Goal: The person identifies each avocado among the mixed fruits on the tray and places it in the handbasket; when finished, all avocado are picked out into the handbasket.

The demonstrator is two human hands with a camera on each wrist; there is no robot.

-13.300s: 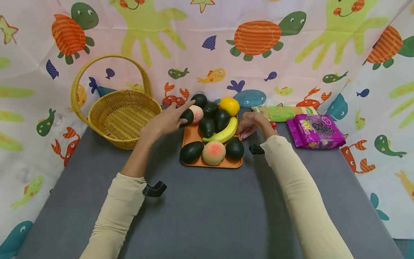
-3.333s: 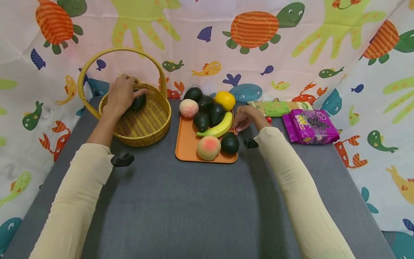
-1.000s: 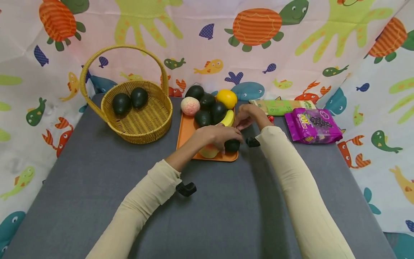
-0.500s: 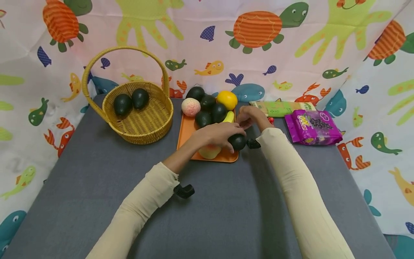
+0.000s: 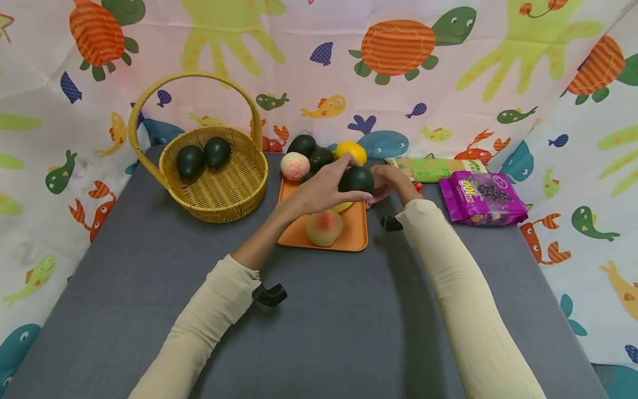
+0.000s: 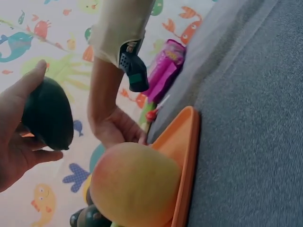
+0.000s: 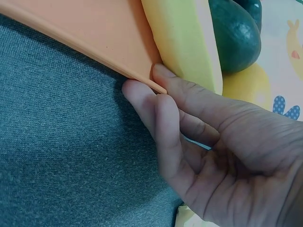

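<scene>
- Yellow wicker basket (image 5: 224, 213): two dark avocados (image 5: 190, 162) are held inside.
- Orange tray (image 5: 355, 228), pinched at one edge by the right hand's grip (image 5: 389, 180): a peach (image 5: 324, 228) and banana (image 7: 187, 42) are carried.
- One more avocado (image 5: 358, 180): clasped in the left hand's grip (image 5: 321, 188), above the tray.

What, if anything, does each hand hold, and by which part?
The left hand holds a smooth, dark-green, rounded avocado by its sides; the right hand pinches an orange, rectangular, plastic-looking tray by its rim.

Each cream sleeve (image 5: 199, 327) has a black, bent wrist device (image 5: 269, 295).
</scene>
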